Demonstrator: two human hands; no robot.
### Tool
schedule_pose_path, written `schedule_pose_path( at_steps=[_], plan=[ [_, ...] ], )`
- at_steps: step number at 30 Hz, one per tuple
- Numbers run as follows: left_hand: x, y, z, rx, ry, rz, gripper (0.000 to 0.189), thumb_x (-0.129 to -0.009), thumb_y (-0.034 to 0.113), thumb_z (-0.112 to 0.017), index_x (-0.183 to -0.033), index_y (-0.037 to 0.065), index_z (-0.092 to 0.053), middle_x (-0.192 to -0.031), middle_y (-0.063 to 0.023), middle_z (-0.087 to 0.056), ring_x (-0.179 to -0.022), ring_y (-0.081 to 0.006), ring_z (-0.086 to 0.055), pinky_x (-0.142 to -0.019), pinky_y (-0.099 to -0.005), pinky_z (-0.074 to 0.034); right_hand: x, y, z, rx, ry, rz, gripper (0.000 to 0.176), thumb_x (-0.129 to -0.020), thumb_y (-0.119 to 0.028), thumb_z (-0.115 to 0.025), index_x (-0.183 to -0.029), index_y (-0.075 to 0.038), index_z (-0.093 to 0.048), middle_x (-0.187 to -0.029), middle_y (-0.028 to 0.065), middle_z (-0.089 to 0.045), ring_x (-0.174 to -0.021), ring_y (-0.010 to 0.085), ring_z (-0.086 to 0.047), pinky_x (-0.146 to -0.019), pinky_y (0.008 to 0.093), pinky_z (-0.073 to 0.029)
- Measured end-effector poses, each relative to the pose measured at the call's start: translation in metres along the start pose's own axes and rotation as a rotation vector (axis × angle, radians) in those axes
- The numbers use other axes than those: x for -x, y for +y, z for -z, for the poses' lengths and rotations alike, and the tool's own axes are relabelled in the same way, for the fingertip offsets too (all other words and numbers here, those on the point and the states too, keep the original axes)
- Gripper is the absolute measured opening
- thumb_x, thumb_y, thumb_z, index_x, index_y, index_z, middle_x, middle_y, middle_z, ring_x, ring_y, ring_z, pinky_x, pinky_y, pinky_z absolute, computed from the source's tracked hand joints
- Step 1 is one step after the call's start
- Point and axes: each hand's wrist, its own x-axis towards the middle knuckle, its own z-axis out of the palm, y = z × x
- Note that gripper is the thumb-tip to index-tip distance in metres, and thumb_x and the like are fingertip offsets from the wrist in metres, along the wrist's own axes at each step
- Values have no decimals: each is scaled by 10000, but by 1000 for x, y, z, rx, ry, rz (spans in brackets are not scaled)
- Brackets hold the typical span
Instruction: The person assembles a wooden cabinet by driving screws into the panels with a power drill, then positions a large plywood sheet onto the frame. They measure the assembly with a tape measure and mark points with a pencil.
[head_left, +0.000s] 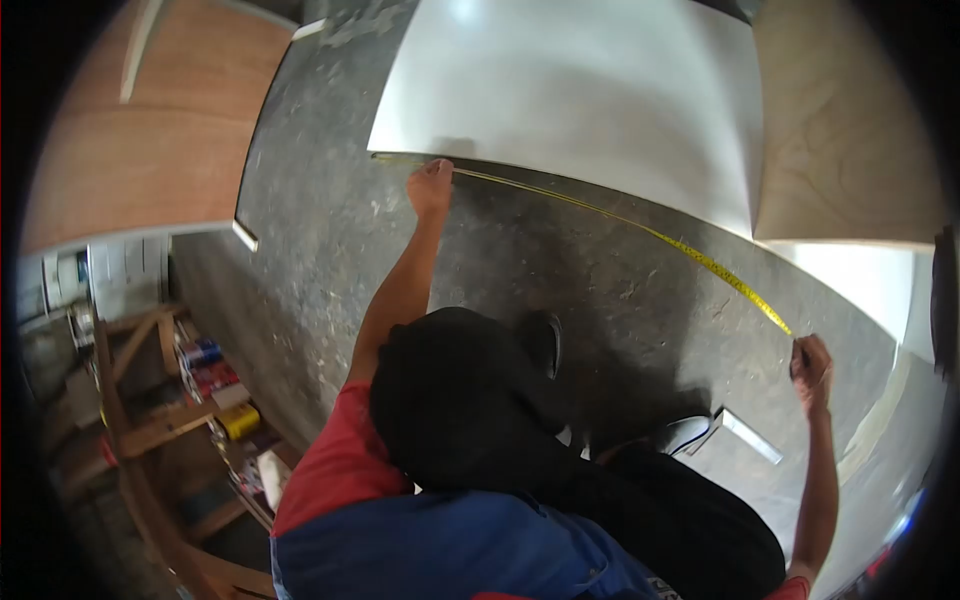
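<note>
A yellow tape measure (pixel 718 268) is pulled out between my two hands, its blade twisting and sagging a little on the right. My left hand (pixel 430 187) pinches the blade close to the near edge of a large white panel (pixel 570 90). A short length of blade runs on past those fingers toward the panel's left corner. Lower down on the right, my right hand (pixel 813 372) is closed around the other end of the tape. Something dark shows in that grip, probably the case, though the fingers mostly cover it.
Plywood-faced boards stand at the left (pixel 160 130) and right (pixel 840 130). A wooden rack (pixel 165 430) with several cans is at lower left. By my shoe on the concrete floor (pixel 320 200) lies a small white-framed piece (pixel 750 437).
</note>
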Motion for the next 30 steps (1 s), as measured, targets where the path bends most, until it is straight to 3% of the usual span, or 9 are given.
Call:
schedule_pose_path(
  at_steps=[2,8,12,20,24,26,27,29,30],
  plan=[
    [-8,-20,-6,131,-43,198,279,-773,241,-669,-932,30,-761,-786,-133,-731,-724,-274,-706,-722,-373,-549,-4,-3,-13,-16,24,63,96,-874,-37,-604,-792,-15,-558,-706,132,-481,-631,300,-509,-591,379,-422],
    [-20,-30,-7,287,-26,253,266,-757,226,-680,-908,21,-759,-766,-110,-728,-701,-202,-693,-676,-348,-543,-10,-19,-23,43,19,140,156,-900,-146,-612,-807,-27,-571,-717,133,-491,-650,316,-532,-598,405,-427],
    [-31,-45,-12,293,-72,276,268,-764,240,-685,-913,31,-761,-782,-114,-733,-716,-223,-704,-699,-349,-544,-6,-27,-22,74,-9,109,170,-910,-162,-598,-809,-28,-575,-725,132,-502,-659,319,-541,-596,421,-428],
    [-14,-6,6,39,-13,-15,270,-807,258,-647,-898,27,-752,-814,-157,-730,-759,-300,-709,-732,-384,-539,-5,-28,-14,86,-30,84,121,-882,-139,-610,-816,-41,-584,-729,124,-515,-679,325,-551,-612,424,-440],
    [-21,-34,1,-35,22,-271,306,-848,311,-640,-897,24,-734,-801,-194,-705,-761,-363,-680,-724,-433,-520,-5,-23,-14,174,-37,34,103,-877,-151,-610,-823,-63,-607,-768,122,-547,-732,339,-573,-636,436,-459],
    [-31,-58,-5,-254,-42,-273,338,-861,330,-654,-1023,43,-733,-921,-205,-716,-841,-374,-684,-768,-450,-529,-4,-12,-11,276,-107,-27,176,-879,-239,-592,-799,-82,-603,-800,118,-562,-800,339,-581,-677,465,-462],
    [-40,-95,-16,-99,7,-343,381,-857,358,-682,-1062,40,-724,-966,-212,-717,-868,-364,-690,-774,-450,-533,-4,-13,-4,249,-126,-47,192,-877,-255,-580,-790,-85,-601,-809,111,-566,-816,329,-580,-686,473,-458],
    [-24,-42,16,-148,-66,-181,390,-860,364,-708,-1064,32,-728,-799,-141,-717,-699,-253,-660,-681,-387,-516,-3,-16,12,187,-97,69,104,-855,-191,-601,-820,-94,-599,-809,106,-567,-793,324,-579,-674,457,-469],
    [-23,-25,20,-13,-94,-203,390,-871,358,-704,-1069,23,-725,-672,-71,-653,-583,-165,-562,-601,-345,-474,-1,-15,18,232,-100,100,77,-848,-169,-607,-860,-94,-599,-805,107,-569,-801,324,-584,-674,453,-479]
  ],
)
